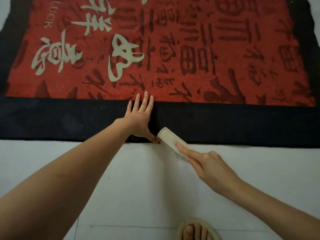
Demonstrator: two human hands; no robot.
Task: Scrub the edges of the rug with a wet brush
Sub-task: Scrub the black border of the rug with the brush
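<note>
A red rug [173, 54] with cream and dark characters and a black border lies flat on the floor. My left hand [139, 116] presses flat on the black border, fingers straight and reaching to the red field, thumb at the near edge. My right hand [207, 163] grips the near end of a white scrubbing brush [170, 137], index finger laid along its back. The brush's far end lies on the rug's near edge, right beside my left thumb; its bristles face down and show over the floor.
Pale tiled floor [138, 179] stretches from the rug's near edge toward me. My foot in a light sandal [195, 231] stands at the bottom right of centre. The rug's far corners curl against pale floor at the top.
</note>
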